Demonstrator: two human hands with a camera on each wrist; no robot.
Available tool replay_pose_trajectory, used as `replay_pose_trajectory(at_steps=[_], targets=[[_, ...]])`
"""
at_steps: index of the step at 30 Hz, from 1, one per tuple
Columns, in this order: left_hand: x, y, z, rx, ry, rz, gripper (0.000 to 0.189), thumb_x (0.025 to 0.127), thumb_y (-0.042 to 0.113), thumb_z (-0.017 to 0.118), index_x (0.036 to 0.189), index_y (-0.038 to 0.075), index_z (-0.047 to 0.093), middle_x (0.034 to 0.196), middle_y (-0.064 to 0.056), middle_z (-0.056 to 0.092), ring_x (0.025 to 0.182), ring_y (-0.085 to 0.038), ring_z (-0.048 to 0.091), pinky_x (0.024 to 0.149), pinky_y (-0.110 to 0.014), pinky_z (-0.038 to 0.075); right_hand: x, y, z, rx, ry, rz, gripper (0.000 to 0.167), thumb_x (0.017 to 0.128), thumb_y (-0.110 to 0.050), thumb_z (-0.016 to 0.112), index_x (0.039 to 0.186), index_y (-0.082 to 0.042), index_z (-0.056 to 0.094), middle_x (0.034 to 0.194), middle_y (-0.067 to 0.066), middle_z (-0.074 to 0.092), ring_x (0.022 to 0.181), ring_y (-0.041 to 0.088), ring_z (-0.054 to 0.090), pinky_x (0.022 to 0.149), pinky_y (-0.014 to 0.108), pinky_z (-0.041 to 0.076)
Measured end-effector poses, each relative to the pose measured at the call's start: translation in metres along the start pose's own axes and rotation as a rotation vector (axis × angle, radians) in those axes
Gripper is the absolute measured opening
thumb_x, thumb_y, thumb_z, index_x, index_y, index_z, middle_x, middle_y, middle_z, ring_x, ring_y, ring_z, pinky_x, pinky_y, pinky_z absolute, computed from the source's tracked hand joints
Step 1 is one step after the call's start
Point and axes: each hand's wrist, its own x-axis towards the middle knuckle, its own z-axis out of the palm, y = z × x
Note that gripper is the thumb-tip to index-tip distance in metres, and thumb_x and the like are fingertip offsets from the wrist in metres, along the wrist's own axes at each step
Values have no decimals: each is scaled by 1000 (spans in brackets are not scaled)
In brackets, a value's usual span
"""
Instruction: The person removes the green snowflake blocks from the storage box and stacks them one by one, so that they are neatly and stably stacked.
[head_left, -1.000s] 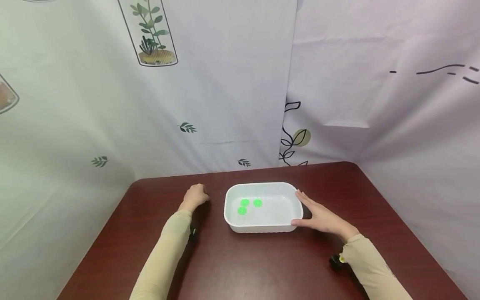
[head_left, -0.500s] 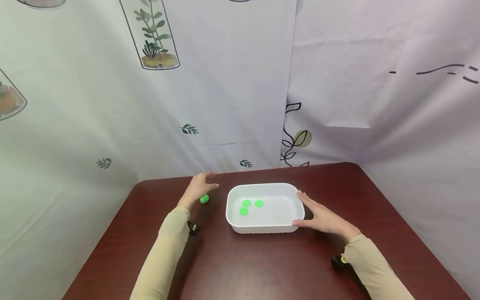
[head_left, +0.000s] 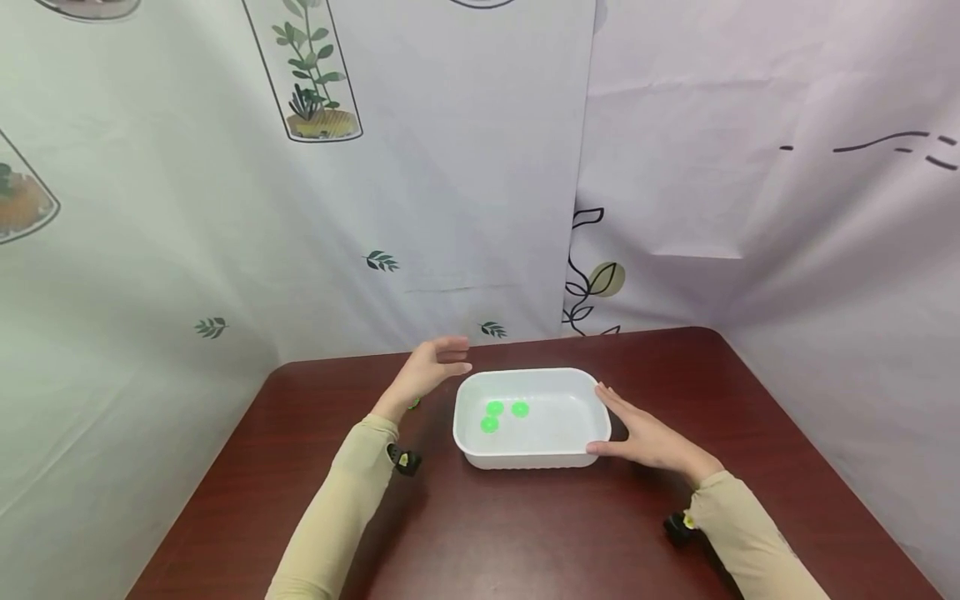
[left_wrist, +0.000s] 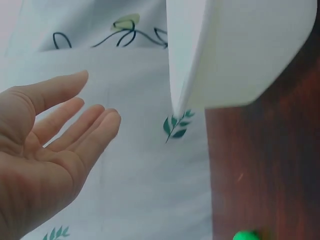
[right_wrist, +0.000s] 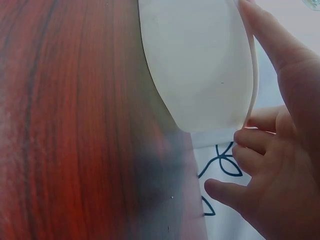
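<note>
A white rectangular basin (head_left: 540, 460) stands on the table with three flat-looking bright green round pieces (head_left: 521, 409) in its left part. My left hand (head_left: 424, 375) is raised near its far left corner, apart from it; fingers and thumb are spread, and the left wrist view shows the palm (left_wrist: 47, 162) holding nothing. My right hand (head_left: 643, 436) spans the basin's right end, thumb at the near corner, fingertips at the far one, touching the rim (right_wrist: 254, 75). A small green object (head_left: 414, 403) on the table is mostly hidden behind my left wrist; its top (left_wrist: 246, 235) shows in the left wrist view.
The dark red wooden table (head_left: 480, 533) reaches back to a pale printed cloth (head_left: 465, 183), which also hangs at both sides. A black wrist device (head_left: 407, 461) is strapped on the left arm, another (head_left: 679, 528) on the right.
My left hand has risen from the table and moved right toward the basin, its fingers spreading. A green object came into view where it had been. My right hand stays on the basin.
</note>
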Motion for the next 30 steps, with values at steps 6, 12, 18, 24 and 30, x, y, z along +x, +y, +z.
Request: replay_pose_trajectory(at_steps=[6,12,18,24,30], targets=[[7,-2,20,-41,-82,12,47,91,12,75,136,7,63,135,-10,63,123,-29,61,99,-44,50,-1,0,0,-3,5,4,113,79,-64,76,161,-8,22,165,20,18,149,43,21,113,63,27],[11,-4,41,40,-188,16,44,91,9,74,134,5,64,136,-17,62,124,-28,60,99,-42,51,-2,0,0,-4,5,4,113,79,-64,76,161,-8,22,165,20,19,149,43,22,112,63,28],[15,-7,59,100,-252,9,43,91,10,74,133,3,65,132,-12,65,120,-26,63,100,-41,50,0,1,0,-9,3,-3,113,79,-64,75,161,-8,22,165,20,19,149,42,22,113,62,28],[22,-14,74,143,-298,28,42,89,10,76,129,3,67,128,-10,68,116,-24,65,98,-35,51,1,1,-2,1,0,-2,112,80,-64,76,161,-8,22,165,21,19,148,42,24,112,62,29],[24,-20,88,140,-318,66,40,86,4,76,124,-3,67,123,-14,69,115,-29,65,98,-33,50,-1,2,1,16,2,5,111,80,-63,75,161,-9,21,165,20,18,149,41,23,112,63,28]])
